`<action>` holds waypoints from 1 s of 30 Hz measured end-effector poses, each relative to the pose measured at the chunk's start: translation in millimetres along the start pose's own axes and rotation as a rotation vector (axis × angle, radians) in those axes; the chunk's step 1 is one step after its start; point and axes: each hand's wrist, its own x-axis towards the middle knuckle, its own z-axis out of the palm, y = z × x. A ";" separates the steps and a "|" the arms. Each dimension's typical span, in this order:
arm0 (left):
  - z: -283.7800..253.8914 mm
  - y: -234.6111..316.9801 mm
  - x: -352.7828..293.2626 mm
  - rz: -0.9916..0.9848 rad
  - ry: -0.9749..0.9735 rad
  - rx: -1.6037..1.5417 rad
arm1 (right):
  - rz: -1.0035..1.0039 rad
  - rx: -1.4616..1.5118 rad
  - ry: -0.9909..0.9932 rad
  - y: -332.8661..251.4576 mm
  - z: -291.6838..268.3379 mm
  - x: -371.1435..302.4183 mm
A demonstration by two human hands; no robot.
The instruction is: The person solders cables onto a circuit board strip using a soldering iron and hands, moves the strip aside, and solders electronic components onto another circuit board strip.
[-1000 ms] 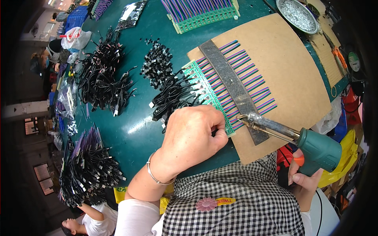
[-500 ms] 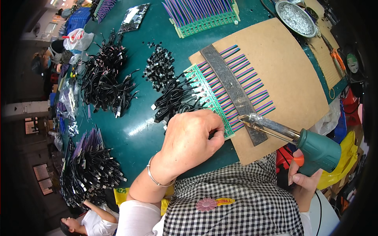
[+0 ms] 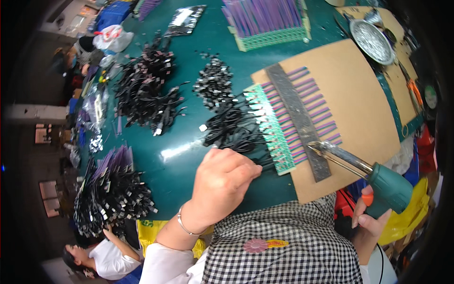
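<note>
My right hand (image 3: 371, 218) grips a green pistol-shaped soldering gun (image 3: 390, 188); its tip hangs over the lower part of a dark metal bar (image 3: 300, 123). The bar lies across rows of multicoloured ribbon wires (image 3: 312, 97) attached to a green circuit board strip (image 3: 273, 130). Black cables (image 3: 231, 128) run to the strip's left edge. My left hand (image 3: 224, 182) is closed just left of the strip's near end, fingertips by the last black cables. Whatever it pinches is hidden behind the fingers.
A brown board (image 3: 359, 94) lies under the wires. Heaps of black cables (image 3: 144, 90) and a pile of small connectors (image 3: 213, 83) cover the left. A wired board panel (image 3: 269, 38) lies at the back. A metal dish (image 3: 372, 41) sits far right. Another person (image 3: 104, 258) is lower left.
My left hand has drawn back from the strip's near end, toward the left and nearer me. The soldering gun stays held, its tip still above the bar. The whole view has shifted.
</note>
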 end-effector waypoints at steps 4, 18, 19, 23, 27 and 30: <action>-18.3 -8.7 -4.9 -0.069 -0.033 -0.126 | 0.005 -0.013 -0.068 -2.4 -11.2 -2.2; -31.6 -152.6 -10.3 -0.449 0.339 0.384 | -0.038 -0.037 0.019 -0.4 1.1 0.9; -31.5 -159.0 -11.7 -0.390 0.374 0.341 | -0.046 -0.033 0.015 -0.2 1.9 2.0; -46.0 -168.8 -17.2 -0.581 0.737 -0.003 | -0.046 -0.024 -0.013 1.7 -0.7 5.2; -68.6 -145.2 -4.0 -0.425 0.879 -0.429 | -0.019 -0.024 -0.099 4.0 -6.0 8.9; -79.1 -126.5 2.7 -0.408 0.880 -0.399 | -0.099 0.005 -0.014 5.1 3.6 8.5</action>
